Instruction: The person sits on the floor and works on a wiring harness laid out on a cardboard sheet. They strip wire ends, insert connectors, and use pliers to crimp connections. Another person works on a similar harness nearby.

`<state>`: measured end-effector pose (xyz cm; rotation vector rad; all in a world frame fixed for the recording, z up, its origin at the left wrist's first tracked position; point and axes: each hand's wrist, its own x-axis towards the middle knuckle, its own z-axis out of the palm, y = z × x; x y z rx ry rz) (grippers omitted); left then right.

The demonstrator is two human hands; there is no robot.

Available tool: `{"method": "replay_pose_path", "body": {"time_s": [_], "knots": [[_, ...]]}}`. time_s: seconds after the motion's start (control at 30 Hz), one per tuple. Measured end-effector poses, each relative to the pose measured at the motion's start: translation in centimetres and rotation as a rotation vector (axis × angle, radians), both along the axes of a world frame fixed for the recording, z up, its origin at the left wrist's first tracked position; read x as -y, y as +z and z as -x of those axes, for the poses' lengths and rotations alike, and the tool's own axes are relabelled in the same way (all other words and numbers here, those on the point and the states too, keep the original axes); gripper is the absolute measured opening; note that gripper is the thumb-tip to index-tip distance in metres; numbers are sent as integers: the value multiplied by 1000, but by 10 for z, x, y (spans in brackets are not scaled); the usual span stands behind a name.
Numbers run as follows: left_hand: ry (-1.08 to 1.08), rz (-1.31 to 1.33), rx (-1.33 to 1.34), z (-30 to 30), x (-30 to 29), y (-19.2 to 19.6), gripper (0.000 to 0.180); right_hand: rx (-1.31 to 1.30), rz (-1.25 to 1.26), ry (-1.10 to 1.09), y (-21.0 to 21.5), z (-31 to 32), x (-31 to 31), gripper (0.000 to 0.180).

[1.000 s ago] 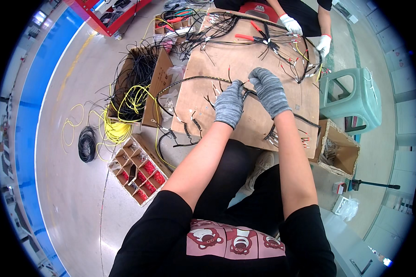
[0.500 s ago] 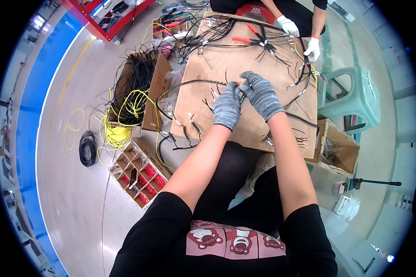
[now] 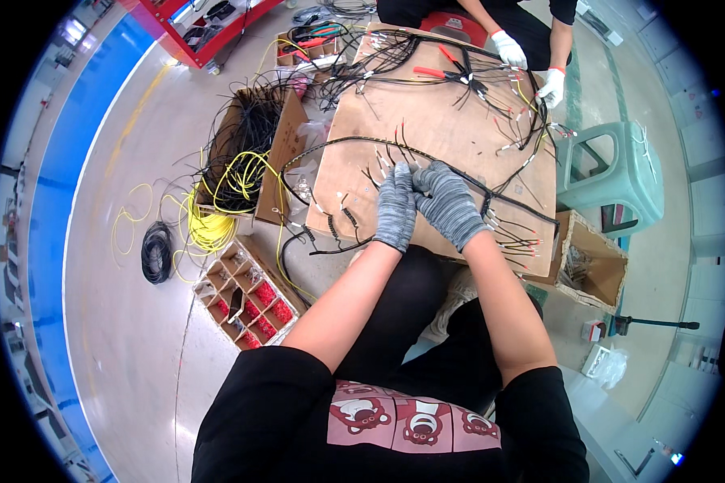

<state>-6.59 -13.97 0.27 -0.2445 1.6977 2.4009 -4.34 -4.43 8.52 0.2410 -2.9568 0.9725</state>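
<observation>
Both my hands wear grey striped knit gloves and meet over the middle of the wooden board (image 3: 459, 117). My left hand (image 3: 395, 211) is closed, its fingertips pinched on thin wires of a black wire harness (image 3: 338, 141). My right hand (image 3: 449, 205) is closed against it, fingers curled at the same spot; the gloves mostly hide what lies between. The harness curves in from the left, passes just beyond my fingertips and runs to the board's right edge. Red-tipped wires (image 3: 401, 133) stand up beyond my fingers. Another bundle of red-tipped wires (image 3: 517, 240) fans out right of my right hand.
Across the board, a co-worker's white-gloved hands (image 3: 551, 88) handle another harness. Red-handled pliers (image 3: 451, 71) lie near the far edge. At left are a cardboard box of black wires (image 3: 286, 149), yellow wire (image 3: 209, 229) and a divided tray (image 3: 278, 282). A green stool (image 3: 608, 169) and an open box (image 3: 604, 270) stand right.
My hands have drawn nearer to me and closer together. The harness now lies beyond my fingertips, with more of its right side showing. The view has shifted slightly.
</observation>
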Motion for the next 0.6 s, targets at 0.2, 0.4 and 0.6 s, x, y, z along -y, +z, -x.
{"method": "replay_pose_path", "body": {"time_s": [0.2,0.4,0.6], "knots": [[2,-187,-74,1,-10,-9,31,-35,-96,-19,-6,2,-2,22],[-72,-496,71,13,6,-36,33,53,-259,-65,-13,10,9,20],[-10,-508,228,18,-1,-21,25,-18,-122,-101,-1,10,2,15]]}}
